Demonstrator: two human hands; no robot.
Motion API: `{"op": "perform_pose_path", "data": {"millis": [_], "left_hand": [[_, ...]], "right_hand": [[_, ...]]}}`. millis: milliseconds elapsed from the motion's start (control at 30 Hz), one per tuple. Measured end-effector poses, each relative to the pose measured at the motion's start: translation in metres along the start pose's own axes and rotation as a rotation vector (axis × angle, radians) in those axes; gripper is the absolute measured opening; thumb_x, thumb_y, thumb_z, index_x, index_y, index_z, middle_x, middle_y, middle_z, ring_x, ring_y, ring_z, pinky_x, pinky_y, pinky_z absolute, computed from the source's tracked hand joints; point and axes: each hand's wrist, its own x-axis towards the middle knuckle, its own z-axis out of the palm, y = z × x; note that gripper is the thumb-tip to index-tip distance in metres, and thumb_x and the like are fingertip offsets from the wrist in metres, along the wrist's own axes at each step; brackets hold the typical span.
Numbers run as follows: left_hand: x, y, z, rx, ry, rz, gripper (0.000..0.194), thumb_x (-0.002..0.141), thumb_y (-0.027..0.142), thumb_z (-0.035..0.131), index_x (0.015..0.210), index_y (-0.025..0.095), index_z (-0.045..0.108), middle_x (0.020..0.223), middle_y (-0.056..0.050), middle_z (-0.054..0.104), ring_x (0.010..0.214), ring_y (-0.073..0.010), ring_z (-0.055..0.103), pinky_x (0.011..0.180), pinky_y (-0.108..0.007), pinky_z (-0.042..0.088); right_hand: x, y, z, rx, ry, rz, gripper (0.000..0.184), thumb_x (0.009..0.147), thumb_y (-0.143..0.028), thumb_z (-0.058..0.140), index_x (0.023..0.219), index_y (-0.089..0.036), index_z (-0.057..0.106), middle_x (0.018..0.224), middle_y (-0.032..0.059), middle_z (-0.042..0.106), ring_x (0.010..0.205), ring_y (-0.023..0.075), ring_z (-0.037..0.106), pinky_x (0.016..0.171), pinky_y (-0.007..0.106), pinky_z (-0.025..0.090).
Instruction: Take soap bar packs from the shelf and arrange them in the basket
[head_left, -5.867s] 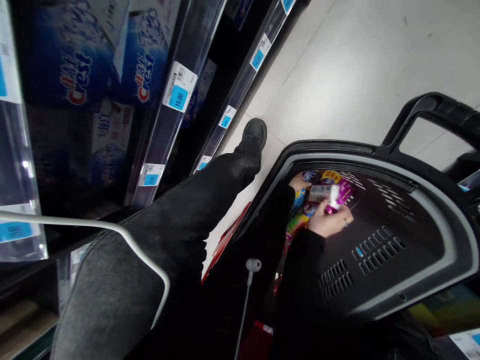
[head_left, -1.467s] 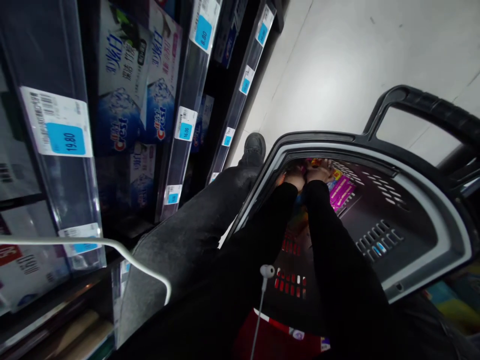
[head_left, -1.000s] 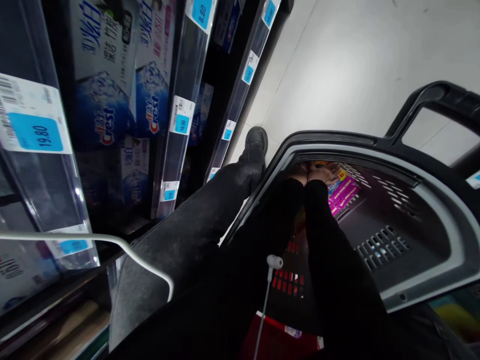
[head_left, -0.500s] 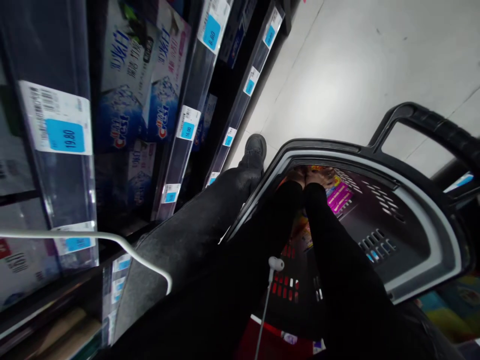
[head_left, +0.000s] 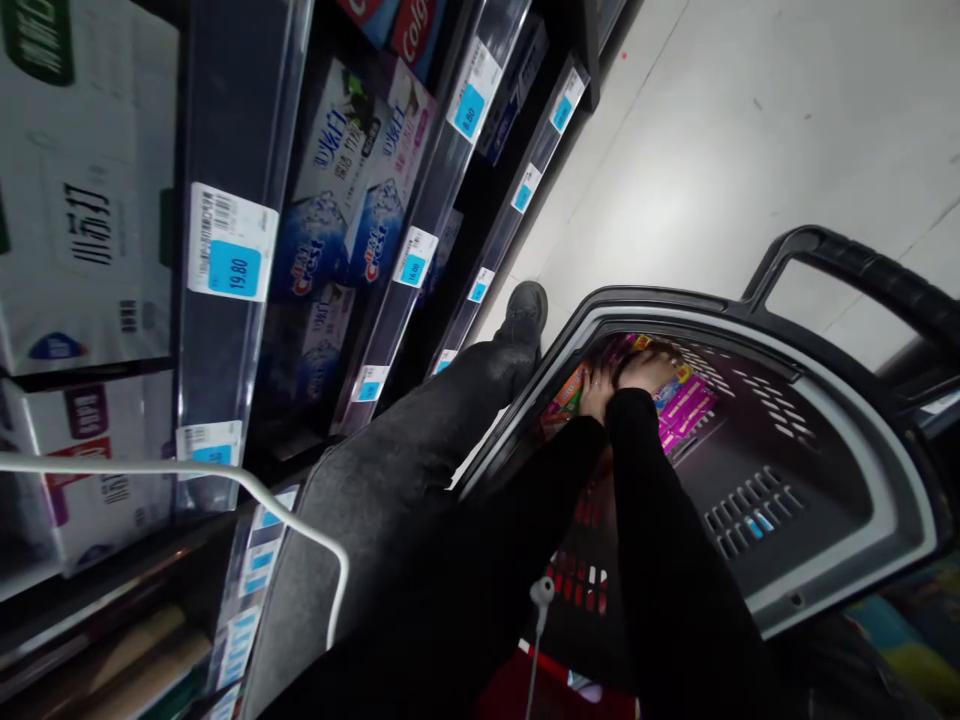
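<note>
Both my arms, in black sleeves, reach down into a black shopping basket with a grey rim (head_left: 840,400). My left hand (head_left: 596,385) and my right hand (head_left: 646,368) lie side by side on colourful packages at the basket's far end. The right hand rests palm down over a pink package (head_left: 686,405). An orange package (head_left: 568,390) lies just left of the left hand. The left hand's fingers look spread on the goods; whether either hand grips anything is hidden.
Store shelves (head_left: 420,200) with toothpaste boxes (head_left: 352,215) and blue price tags run along the left. My leg in grey trousers (head_left: 420,450) and a black shoe (head_left: 525,305) stand between shelf and basket. The basket's black handle (head_left: 862,265) arches at right over pale floor tiles.
The hands have stayed together at the basket's far end, shifting slightly over the packages. The view has tilted, showing more of the upper shelves. Earlier, the right hand held a pink tube.
</note>
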Motion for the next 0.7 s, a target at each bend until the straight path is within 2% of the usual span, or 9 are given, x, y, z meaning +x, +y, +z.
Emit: {"op": "perform_pose_path", "data": {"millis": [33, 100, 167, 233, 333, 467, 567, 700], "left_hand": [[0.008, -0.002, -0.004, -0.004, -0.009, 0.020, 0.056, 0.089, 0.009, 0.030, 0.144, 0.012, 0.040, 0.148, -0.011, 0.041, 0.140, -0.0232, 0.034, 0.119, -0.040, 0.029], [0.015, -0.005, -0.010, -0.013, -0.014, 0.058, 0.056, 0.089, 0.013, 0.034, 0.145, 0.010, 0.039, 0.147, -0.013, 0.043, 0.139, -0.0252, 0.036, 0.119, -0.040, 0.028], [0.012, -0.006, -0.015, -0.022, -0.006, 0.094, 0.057, 0.089, 0.017, 0.034, 0.145, 0.004, 0.036, 0.146, -0.017, 0.043, 0.139, -0.0274, 0.036, 0.120, -0.042, 0.024], [0.003, -0.005, -0.017, -0.029, 0.004, 0.128, 0.057, 0.090, 0.019, 0.034, 0.144, -0.002, 0.034, 0.145, -0.021, 0.042, 0.140, -0.0291, 0.032, 0.121, -0.044, 0.018], [-0.007, -0.001, -0.016, -0.033, 0.020, 0.144, 0.061, 0.089, 0.022, 0.040, 0.142, -0.007, 0.033, 0.145, -0.024, 0.041, 0.143, -0.0315, 0.025, 0.122, -0.044, 0.014], [-0.008, 0.006, -0.012, -0.029, 0.018, 0.109, 0.067, 0.087, 0.021, 0.044, 0.145, -0.008, 0.025, 0.151, -0.024, 0.031, 0.143, -0.0352, 0.021, 0.121, -0.044, 0.015], [-0.004, 0.007, -0.011, -0.027, 0.010, 0.114, 0.067, 0.088, 0.019, 0.042, 0.146, -0.006, 0.022, 0.156, -0.020, 0.019, 0.144, -0.0342, 0.018, 0.121, -0.041, 0.017], [0.003, 0.006, -0.014, -0.013, -0.007, 0.101, 0.062, 0.090, 0.017, 0.033, 0.147, -0.003, 0.021, 0.158, -0.016, 0.019, 0.145, -0.0304, 0.018, 0.121, -0.041, 0.018]], "right_hand": [[-0.003, -0.001, -0.001, -0.016, 0.002, -0.017, 0.050, 0.094, -0.021, 0.022, 0.116, 0.004, 0.060, 0.115, 0.0300, 0.057, 0.115, 0.0362, 0.050, 0.099, 0.054, 0.036], [-0.010, -0.001, -0.003, -0.060, -0.043, -0.163, 0.048, 0.094, -0.020, 0.026, 0.122, 0.003, 0.057, 0.126, 0.0273, 0.054, 0.124, 0.0328, 0.045, 0.105, 0.049, 0.034], [-0.013, 0.003, -0.006, -0.119, -0.135, -0.393, 0.048, 0.094, -0.024, 0.032, 0.130, 0.001, 0.052, 0.136, 0.0248, 0.048, 0.132, 0.0307, 0.037, 0.110, 0.048, 0.028], [-0.012, 0.012, -0.007, -0.177, -0.210, -0.517, 0.050, 0.095, -0.028, 0.034, 0.133, 0.001, 0.048, 0.141, 0.0241, 0.044, 0.136, 0.0308, 0.032, 0.113, 0.050, 0.023], [-0.004, 0.026, -0.006, -0.228, -0.242, -0.515, 0.050, 0.095, -0.030, 0.032, 0.134, -0.003, 0.048, 0.143, 0.0217, 0.043, 0.137, 0.0302, 0.032, 0.113, 0.051, 0.023], [0.004, 0.033, -0.006, -0.265, -0.225, -0.495, 0.051, 0.095, -0.027, 0.029, 0.134, 0.000, 0.049, 0.142, 0.0208, 0.045, 0.135, 0.0293, 0.035, 0.114, 0.044, 0.026], [0.008, 0.033, -0.007, -0.284, -0.211, -0.521, 0.051, 0.095, -0.026, 0.028, 0.133, 0.000, 0.051, 0.139, 0.0207, 0.049, 0.132, 0.0293, 0.039, 0.113, 0.044, 0.028], [0.010, 0.035, -0.007, -0.315, -0.208, -0.554, 0.051, 0.094, -0.023, 0.030, 0.135, 0.002, 0.048, 0.138, 0.0234, 0.048, 0.132, 0.0297, 0.038, 0.111, 0.045, 0.029]]}}
